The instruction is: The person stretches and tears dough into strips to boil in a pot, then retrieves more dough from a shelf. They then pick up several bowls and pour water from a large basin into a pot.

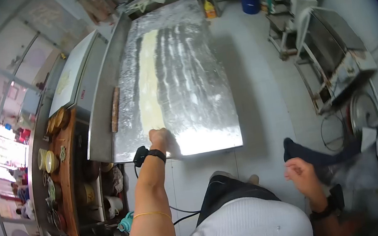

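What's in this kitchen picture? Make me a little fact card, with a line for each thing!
Table: shiny metal, white powdery streaks
Dough strip: long, pale, flat, lying lengthwise
Left hand: at the strip's near end; grip unclear
Right hand: off the table, fingers loosely curled, nothing seen in it
Brown rod: along the table's left side
Blue bucket: on the floor, far right

Single head-worn view from above the wearer's torso, facing forward and down over the long metal table (195,92).

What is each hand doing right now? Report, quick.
Left hand: curled at the near end of the pale dough strip; grip cannot be told.
Right hand: partly open, fingers loosely bent, nothing visible in it.
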### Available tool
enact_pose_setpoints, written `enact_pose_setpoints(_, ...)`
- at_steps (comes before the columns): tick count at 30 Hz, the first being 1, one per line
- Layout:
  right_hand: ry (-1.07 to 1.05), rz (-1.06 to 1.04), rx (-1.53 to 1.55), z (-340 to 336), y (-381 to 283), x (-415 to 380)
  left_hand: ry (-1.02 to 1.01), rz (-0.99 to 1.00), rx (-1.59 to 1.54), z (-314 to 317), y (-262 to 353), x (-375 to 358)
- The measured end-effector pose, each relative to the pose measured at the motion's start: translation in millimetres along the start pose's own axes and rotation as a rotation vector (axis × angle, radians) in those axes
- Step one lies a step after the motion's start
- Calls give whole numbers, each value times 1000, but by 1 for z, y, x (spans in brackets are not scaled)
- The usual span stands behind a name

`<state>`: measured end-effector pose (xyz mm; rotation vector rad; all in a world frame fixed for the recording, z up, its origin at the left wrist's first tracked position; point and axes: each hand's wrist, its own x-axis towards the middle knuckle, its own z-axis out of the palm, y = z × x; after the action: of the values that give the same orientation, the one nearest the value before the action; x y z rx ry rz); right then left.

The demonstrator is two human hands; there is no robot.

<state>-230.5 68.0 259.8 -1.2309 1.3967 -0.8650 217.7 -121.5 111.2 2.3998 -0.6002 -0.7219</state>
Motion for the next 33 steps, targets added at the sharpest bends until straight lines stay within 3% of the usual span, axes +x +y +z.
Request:
enact_pose_setpoints(1, -103, -20, 31, 12, -20, 9, -82, -65, -87, -5, 5, 2)
enact_pose_setpoints(2, -163, 61, 37, 29, -9, 11, -117, -94, 20, 2, -46, 7)
enact_pose_setpoints(3, -262, 56, 38, 43, -18, 28, -94, -106, -12, -3, -35, 2)
enact_pose_setpoints(5, -374, 43, 24, 69, -31, 65, -120, 32, -597, -12, -7, -5)
enact_pose_setpoints(7, -522, 111, 90, 98, -36, 105, -228, 113, -791, -25, 17, 9)
enact_pose_setpoints(9, -564, 114, 49, 135, -48, 142, -375, 201, -1197, -54, 54, -7)
enact_pose_setpoints(13, -669, 441, 535, 230, -72, 223, -454, 272, -1204, -84, 93, -17)
enact_pose_setpoints(15, -698, 605, 749, 279, -77, 265, -457, 343, -1058, -78, 90, -15)
enact_pose_setpoints(16, -737, 631, 812, 301, -75, 284, -551, 404, -883, -80, 86, -16)
enact_pose_setpoints(17, -706, 647, 962, 318, -76, 296, -684, 351, -943, -74, 79, -17)
enact_pose_setpoints(19, -668, 502, 895, 347, -63, 323, -650, 499, -488, -67, 65, -11)
enact_pose_setpoints(21, -584, 538, 821, 354, -69, 335, -813, 347, -710, -65, 54, 9)
enact_pose_setpoints(25, -513, 293, 537, 350, -126, 340, -695, -140, -952, -65, 60, 89)
enact_pose_setpoints(27, -562, 102, 516, 343, -172, 329, -924, -380, -1183, -41, 81, 136)
enact_pose_setpoints(29, -563, 93, 460, 330, -204, 315, -1101, -380, -1376, -1, 107, 189)
enact_pose_setpoints(31, -555, 83, 399, 318, -214, 308, -1157, -431, -1485, -6, 163, 202)
enact_pose_setpoints(32, -554, 115, 371, 311, -213, 304, -1172, -431, -1487, 8, 176, 222)
enact_pose_setpoints(33, -554, 144, 340, 306, -211, 302, -1063, -437, -1402, 30, 185, 249)
